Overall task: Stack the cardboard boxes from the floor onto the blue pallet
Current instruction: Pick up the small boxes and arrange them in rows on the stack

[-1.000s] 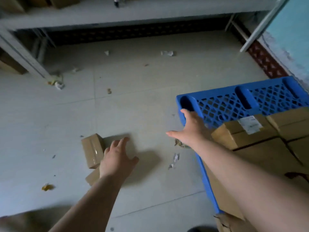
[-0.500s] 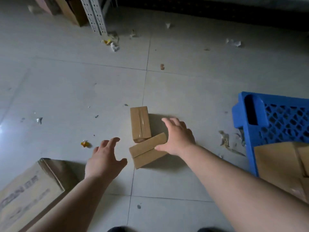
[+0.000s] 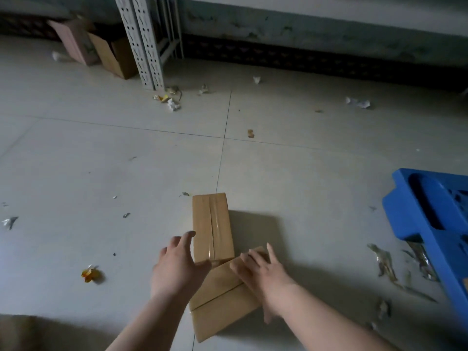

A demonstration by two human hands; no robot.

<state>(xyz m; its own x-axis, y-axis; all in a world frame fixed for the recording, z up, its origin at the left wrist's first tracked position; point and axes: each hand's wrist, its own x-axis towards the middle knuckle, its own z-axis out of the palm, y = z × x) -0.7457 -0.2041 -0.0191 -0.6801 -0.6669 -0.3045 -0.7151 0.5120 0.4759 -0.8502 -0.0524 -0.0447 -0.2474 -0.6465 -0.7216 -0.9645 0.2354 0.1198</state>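
my left hand (image 3: 178, 266) is spread wide at the near left corner of the taped box (image 3: 212, 226), my right hand (image 3: 262, 271) lies fingers straight on the angled box (image 3: 220, 304) touching it. both boxes sit on the grey tile floor (image 3: 101, 173), blue pallet (image 3: 435, 224) well off right, shelf post (image 3: 141, 41) and paper scraps (image 3: 358, 103) behind.

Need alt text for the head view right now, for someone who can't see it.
Two small cardboard boxes lie on the tiled floor; the left hand reaches around the near end of the upright-lying box and the right hand rests on the angled box. The blue pallet sits at right, litter scattered around.
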